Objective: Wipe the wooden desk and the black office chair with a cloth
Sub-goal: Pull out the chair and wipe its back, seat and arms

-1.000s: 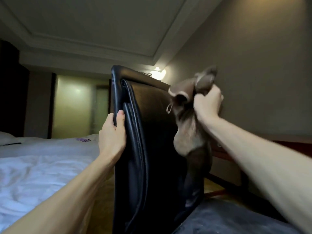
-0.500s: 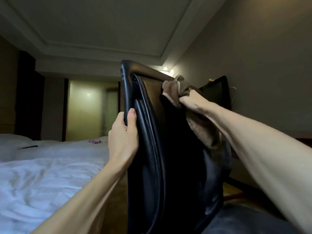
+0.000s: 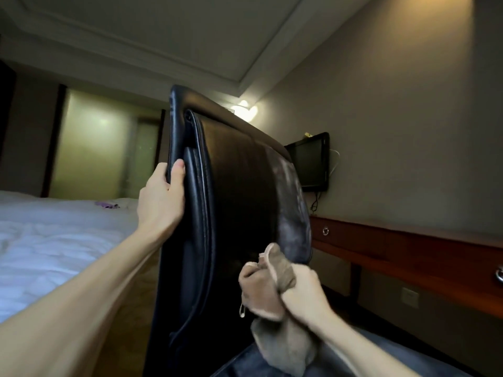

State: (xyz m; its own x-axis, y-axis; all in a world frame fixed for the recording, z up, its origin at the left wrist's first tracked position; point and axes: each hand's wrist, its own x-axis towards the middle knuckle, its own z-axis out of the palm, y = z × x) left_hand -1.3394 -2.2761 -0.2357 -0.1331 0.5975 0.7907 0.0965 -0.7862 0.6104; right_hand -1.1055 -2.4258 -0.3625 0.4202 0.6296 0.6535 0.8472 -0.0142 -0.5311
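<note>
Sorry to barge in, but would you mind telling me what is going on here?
A person is wiping the black chair. The left hand holds the side edge of its backrest, while the right hand clutches a bunched brown cloth low in front of the backrest. The wooden desk stands along the wall on the right, untouched.

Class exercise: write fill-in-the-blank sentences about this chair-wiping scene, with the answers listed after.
The left hand grips the edge of the ____ chair.
The right hand clutches a bunched ____.
The bed has ____ bedding.
The screen hangs on the wall above the ____.
Answers: black; cloth; white; desk.
</note>
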